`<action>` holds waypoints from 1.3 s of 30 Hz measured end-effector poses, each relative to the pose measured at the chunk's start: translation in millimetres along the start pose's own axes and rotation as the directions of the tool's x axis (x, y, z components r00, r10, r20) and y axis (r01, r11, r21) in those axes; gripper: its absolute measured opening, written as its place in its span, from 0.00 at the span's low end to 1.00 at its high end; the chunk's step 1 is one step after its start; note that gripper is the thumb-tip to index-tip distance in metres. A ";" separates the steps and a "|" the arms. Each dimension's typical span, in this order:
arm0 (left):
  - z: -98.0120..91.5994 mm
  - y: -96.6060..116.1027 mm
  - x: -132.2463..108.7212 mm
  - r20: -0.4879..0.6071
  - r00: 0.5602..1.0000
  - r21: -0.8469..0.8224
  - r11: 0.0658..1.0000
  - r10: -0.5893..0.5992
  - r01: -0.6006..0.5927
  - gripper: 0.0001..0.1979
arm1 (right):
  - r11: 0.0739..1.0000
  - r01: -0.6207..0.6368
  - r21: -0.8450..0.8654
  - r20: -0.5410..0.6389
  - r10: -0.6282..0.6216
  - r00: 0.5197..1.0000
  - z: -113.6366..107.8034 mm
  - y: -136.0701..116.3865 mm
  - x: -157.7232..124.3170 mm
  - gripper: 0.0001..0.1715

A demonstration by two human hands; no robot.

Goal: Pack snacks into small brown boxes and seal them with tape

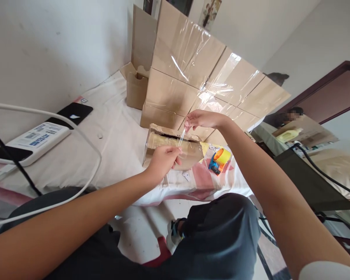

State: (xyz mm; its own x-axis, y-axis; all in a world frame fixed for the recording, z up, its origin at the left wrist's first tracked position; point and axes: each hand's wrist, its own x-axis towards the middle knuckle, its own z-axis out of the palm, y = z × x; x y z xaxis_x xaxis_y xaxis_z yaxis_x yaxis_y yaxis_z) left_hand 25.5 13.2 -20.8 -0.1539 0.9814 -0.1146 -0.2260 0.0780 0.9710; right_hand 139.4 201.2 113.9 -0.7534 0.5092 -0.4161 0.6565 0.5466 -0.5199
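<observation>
A thin, shiny clear strip [181, 138] stretches between my two hands above the bed-like surface. Its lower end is pinched by my left hand [165, 160], its upper end by my right hand [202, 118]. Just beneath lies a small brown cardboard box [189, 152] with a dark gap along its top; my left hand covers part of its front. To its right sits a blue tape dispenser [214, 165] with a yellow and orange roll. Behind my right hand a large cardboard panel [175, 87], glossy with clear film, stands upright and leans.
A small open carton [136, 87] stands behind the box. On the left are a white power bank [43, 136], a black phone [76, 112] and a looping white cable [97, 155]. A dark folding chair [312, 182] is at the right; a person [294, 112] sits farther back.
</observation>
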 end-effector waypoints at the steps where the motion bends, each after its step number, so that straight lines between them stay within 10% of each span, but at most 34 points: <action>1: 0.7 -2.3 1.0 -0.018 1.000 0.015 1.000 0.017 -0.016 0.15 | 1.000 -0.010 0.001 0.001 0.010 1.000 0.0 -3.9 2.2 0.17; 32: -16.9 -37.1 -17.4 -0.102 0.990 0.214 0.974 0.102 -0.078 0.13 | 0.996 -0.087 0.036 -0.219 0.093 0.971 29.3 -16.2 -19.1 0.05; 34: -24.2 -27.7 -15.8 -0.043 0.949 0.395 0.878 0.312 -0.270 0.11 | 0.995 -0.094 0.038 -0.229 0.101 0.968 31.0 -17.5 -18.0 0.04; 39: -39.6 -3.1 2.9 0.218 0.623 0.816 0.210 0.752 -0.539 0.21 | 0.996 -0.079 0.041 -0.221 0.086 0.971 34.7 -19.8 -14.9 0.06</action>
State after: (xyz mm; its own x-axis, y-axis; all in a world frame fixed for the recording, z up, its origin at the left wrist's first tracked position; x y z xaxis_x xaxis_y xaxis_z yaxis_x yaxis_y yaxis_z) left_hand -12.4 8.9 -32.4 -0.0564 0.7078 0.7041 0.8200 -0.3695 0.4371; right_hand 136.3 159.7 104.5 -0.6668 0.6889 -0.2841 0.7121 0.4766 -0.5155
